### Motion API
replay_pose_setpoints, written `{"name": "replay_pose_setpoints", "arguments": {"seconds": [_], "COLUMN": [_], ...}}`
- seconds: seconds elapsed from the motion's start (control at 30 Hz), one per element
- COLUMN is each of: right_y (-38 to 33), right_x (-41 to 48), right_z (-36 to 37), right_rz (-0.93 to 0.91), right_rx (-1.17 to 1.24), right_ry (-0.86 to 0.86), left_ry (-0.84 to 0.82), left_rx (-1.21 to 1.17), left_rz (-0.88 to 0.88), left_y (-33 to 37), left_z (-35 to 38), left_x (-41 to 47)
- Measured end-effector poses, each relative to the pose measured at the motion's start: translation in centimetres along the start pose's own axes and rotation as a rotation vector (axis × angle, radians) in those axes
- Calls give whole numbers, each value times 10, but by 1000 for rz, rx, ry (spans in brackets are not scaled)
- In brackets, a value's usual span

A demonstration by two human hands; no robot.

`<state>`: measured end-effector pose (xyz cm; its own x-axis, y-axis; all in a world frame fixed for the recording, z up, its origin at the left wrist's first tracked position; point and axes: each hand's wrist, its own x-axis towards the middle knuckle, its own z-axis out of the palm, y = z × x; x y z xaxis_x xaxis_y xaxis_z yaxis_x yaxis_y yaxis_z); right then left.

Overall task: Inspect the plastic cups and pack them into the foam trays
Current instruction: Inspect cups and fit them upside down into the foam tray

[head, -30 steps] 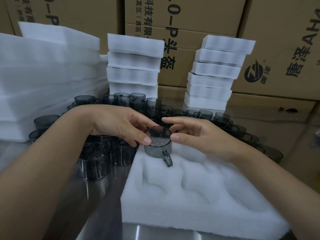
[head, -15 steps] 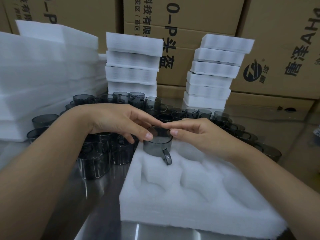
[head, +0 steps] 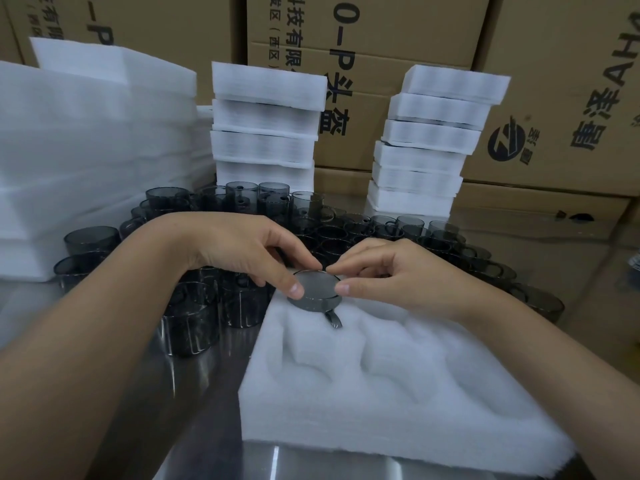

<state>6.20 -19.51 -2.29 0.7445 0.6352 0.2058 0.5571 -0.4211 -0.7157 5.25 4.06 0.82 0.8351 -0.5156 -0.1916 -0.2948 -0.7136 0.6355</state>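
Note:
A smoky grey plastic cup [head: 317, 294] with a small handle sits low in the far-left pocket of the white foam tray [head: 398, 403], only its rim and handle showing above the foam. My left hand [head: 242, 251] pinches the rim from the left with thumb and fingers. From the right, my right hand [head: 391, 271] pinches the rim between thumb and forefinger. The tray's other pockets hold nothing.
Several more grey cups [head: 194, 306] crowd the steel table [head: 207, 393] left of and behind the tray. Two stacks of foam trays [head: 266, 133] [head: 429, 140] and a big foam pile [head: 86, 150] stand behind. Cardboard boxes [head: 554, 81] wall the back.
Both hands have lowered the cup deeper into the tray's far-left pocket; it stood higher above the foam a second ago.

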Motion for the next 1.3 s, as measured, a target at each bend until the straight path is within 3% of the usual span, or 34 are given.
{"name": "replay_pose_setpoints", "arguments": {"seconds": [0.6,0.67,0.73,0.8,0.87,0.97,1.17,1.3], "right_y": [-1,-2,-2,-3,-2,-1,2,2], "right_x": [0,0,1,0,0,0,2,2], "right_z": [0,-1,0,0,0,0,0,-1], "right_rz": [33,34,36,37,42,42,34,36], "right_rx": [-107,-115,-111,-101,-98,-89,-76,-72], "right_ry": [-37,-35,-35,-37,-39,-35,-43,-41], "left_ry": [-3,132,411,684,800,779,576,617], "left_rx": [65,-2,-7,120,231,263,366,404], "left_rz": [-95,-44,-25,-76,-127,-182,-220,-246], "left_y": [2,0,-8,-20,-34,-48,-43,-35], "left_z": [6,7,5,1,-2,-7,-18,-23], "left_x": [5,9,19,29,34,39,58,65]}}
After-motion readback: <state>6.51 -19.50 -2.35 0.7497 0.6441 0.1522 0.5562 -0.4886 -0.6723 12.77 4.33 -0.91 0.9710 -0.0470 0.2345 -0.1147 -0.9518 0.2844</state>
